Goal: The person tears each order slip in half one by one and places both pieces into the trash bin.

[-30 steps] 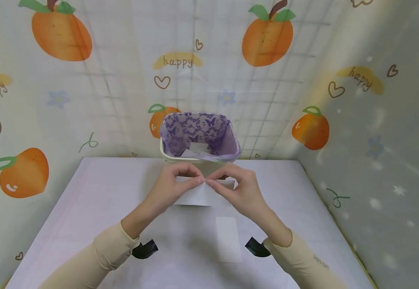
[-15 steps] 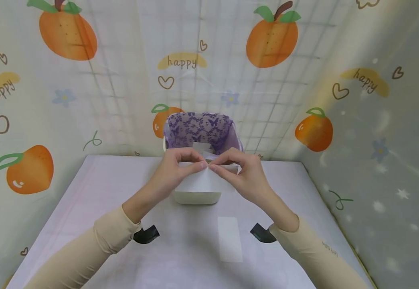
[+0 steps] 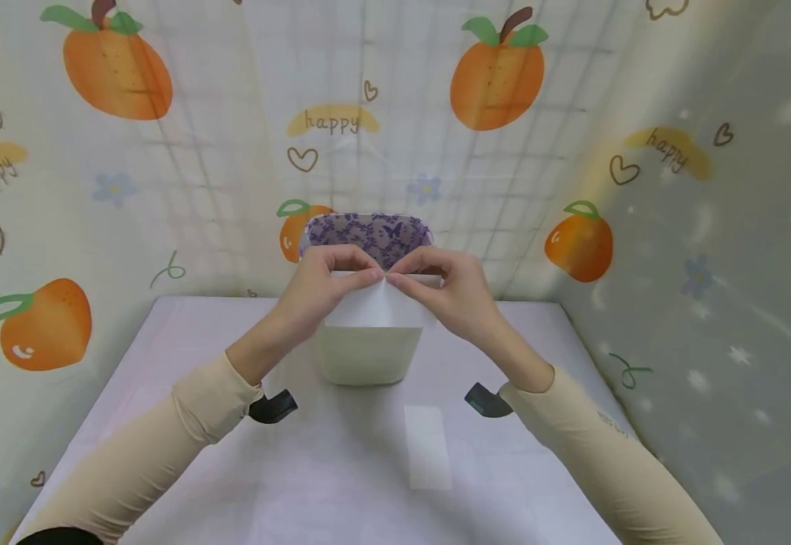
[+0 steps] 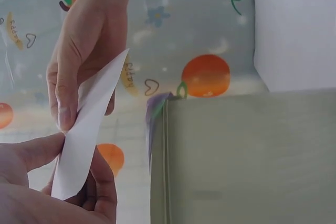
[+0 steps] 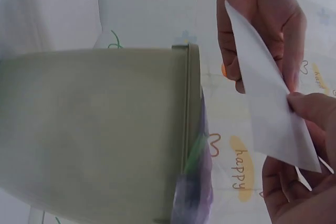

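A white sheet of paper (image 3: 368, 309) hangs between my two hands, raised in front of the bin's mouth. My left hand (image 3: 309, 291) pinches its upper edge between thumb and forefinger. Right beside it, at the middle of that edge, my right hand (image 3: 462, 294) pinches too, the thumb tips nearly meeting. Both wrist views show the paper (image 4: 86, 135) as one smooth piece, higher than the bin's rim. The pale green bin (image 3: 369, 359) has a purple butterfly-patterned liner (image 3: 368, 231); the paper and hands hide the lower part of its opening.
A white paper strip (image 3: 428, 448) lies on the white table (image 3: 197, 341) toward the front right. Black pieces (image 3: 274, 406) stick out at both wrists. Behind the bin hangs a curtain (image 3: 232, 189) printed with oranges, and it continues along the right side.
Both hands have lifted the paper from low before the bin up to its mouth, uncovering the bin's front wall. The pinch is kept, and the strip on the table has stayed put.
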`<state>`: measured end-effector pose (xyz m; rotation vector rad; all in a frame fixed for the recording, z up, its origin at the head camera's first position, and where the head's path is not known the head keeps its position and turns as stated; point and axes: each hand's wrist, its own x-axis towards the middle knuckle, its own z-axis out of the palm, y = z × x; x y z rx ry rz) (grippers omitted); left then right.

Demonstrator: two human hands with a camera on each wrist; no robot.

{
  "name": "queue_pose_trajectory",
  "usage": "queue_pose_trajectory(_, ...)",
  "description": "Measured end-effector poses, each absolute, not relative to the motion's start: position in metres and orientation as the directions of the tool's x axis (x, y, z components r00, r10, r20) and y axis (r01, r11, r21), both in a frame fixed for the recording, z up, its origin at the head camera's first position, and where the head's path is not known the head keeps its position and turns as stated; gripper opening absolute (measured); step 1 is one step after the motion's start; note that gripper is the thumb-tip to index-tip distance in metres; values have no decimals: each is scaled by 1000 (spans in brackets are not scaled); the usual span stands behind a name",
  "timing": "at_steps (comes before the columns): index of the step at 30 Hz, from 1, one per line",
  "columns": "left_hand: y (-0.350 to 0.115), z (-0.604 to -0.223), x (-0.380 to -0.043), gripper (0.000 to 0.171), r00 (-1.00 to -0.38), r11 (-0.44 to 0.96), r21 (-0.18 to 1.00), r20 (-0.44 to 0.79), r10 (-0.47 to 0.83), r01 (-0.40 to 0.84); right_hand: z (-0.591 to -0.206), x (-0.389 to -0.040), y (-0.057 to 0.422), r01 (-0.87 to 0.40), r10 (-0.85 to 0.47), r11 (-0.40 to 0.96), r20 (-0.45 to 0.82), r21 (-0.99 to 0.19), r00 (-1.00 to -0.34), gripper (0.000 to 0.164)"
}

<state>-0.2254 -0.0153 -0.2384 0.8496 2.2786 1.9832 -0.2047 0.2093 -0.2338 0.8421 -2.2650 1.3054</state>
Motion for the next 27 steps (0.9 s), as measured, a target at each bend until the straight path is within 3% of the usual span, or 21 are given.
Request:
queue_pose_trajectory(13, -10, -219, -253, 13, -909, 131, 940, 260, 325, 315, -218, -244, 211, -660, -316, 424, 582, -620, -749, 7)
queue_pose_trajectory(27, -5, -202, -287, 14, -950, 135, 965, 187, 249, 225, -201, -279, 204, -607, -272, 567, 569, -556, -776, 10)
